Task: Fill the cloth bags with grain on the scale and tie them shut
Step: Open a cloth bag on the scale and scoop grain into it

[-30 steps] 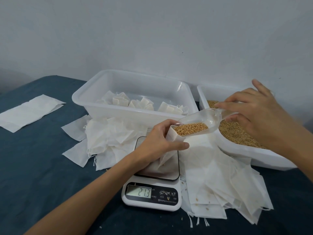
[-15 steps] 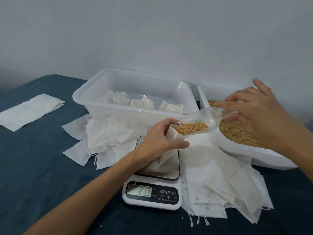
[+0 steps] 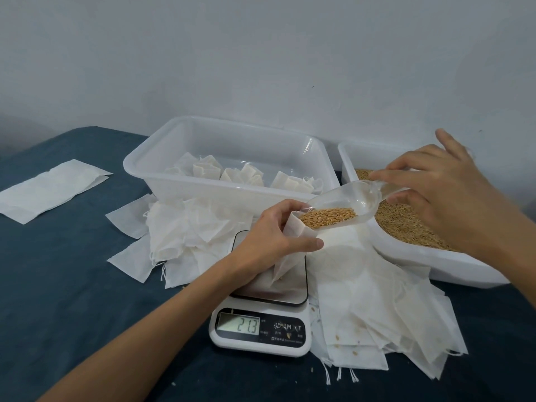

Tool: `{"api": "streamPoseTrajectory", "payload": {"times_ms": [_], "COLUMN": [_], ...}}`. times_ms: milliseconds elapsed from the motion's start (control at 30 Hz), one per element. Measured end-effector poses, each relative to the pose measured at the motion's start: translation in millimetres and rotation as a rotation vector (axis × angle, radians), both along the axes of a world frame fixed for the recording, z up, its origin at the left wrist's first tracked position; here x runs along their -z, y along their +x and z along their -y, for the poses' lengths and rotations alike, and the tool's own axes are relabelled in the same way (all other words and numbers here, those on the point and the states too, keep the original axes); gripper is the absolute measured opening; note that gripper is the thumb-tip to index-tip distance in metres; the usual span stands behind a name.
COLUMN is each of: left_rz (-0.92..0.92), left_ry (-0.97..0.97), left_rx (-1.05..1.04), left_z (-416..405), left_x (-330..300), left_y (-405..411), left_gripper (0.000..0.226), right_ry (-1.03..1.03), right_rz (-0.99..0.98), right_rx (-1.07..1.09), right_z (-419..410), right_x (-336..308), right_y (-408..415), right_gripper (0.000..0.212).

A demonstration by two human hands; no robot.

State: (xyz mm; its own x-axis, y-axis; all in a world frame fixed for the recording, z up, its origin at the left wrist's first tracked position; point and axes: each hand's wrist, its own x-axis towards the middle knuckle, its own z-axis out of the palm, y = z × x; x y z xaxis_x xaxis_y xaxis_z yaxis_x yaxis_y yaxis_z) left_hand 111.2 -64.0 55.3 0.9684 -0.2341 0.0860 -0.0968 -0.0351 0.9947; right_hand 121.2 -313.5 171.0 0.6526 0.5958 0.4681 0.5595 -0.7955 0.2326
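A white cloth bag (image 3: 290,256) stands on the digital scale (image 3: 261,329), whose display reads 21.3. My left hand (image 3: 275,233) grips the bag's open top. My right hand (image 3: 441,192) holds the handle of a clear plastic scoop (image 3: 342,207), tilted down toward the bag. Golden grain (image 3: 327,217) lies at the scoop's lower lip, right at the bag's mouth. Beneath my right hand sits a white tub of grain (image 3: 406,224).
A clear plastic bin (image 3: 179,181) behind the scale holds several tied filled bags (image 3: 240,175). Loose empty bags are heaped left (image 3: 188,233) and right (image 3: 377,314) of the scale. A folded white cloth (image 3: 49,190) lies at far left on the dark blue table.
Hardly anything has moved. The scoop stays at the bag's mouth, both hands hold as before, and the scale reads the same.
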Motion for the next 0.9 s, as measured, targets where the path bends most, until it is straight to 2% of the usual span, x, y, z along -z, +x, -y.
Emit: {"api": "streamPoseTrajectory", "payload": {"times_ms": [467,633,900], "left_rz": [0.001,0.005,0.003], "left_ry": [-0.022,-0.02,-0.008], "left_rx": [-0.024,-0.036,-0.005], "left_z": [0.2,-1.4,-6.7], "left_x": [0.2,-2.7,-1.8], "left_y": [0.2,-0.7,1.7], "left_gripper": [0.051,0.051,0.052], "right_ry": [0.009,0.141,0.36], "right_rz": [-0.024,-0.199,-0.374], "right_rx": [-0.002,0.05,0.059], "right_z": [3.4,13.7,20.8], "right_x": [4.8,22.5,45.6], "right_y": [3.2,9.4,16.1], "right_gripper": [0.037,0.038,0.032]}}
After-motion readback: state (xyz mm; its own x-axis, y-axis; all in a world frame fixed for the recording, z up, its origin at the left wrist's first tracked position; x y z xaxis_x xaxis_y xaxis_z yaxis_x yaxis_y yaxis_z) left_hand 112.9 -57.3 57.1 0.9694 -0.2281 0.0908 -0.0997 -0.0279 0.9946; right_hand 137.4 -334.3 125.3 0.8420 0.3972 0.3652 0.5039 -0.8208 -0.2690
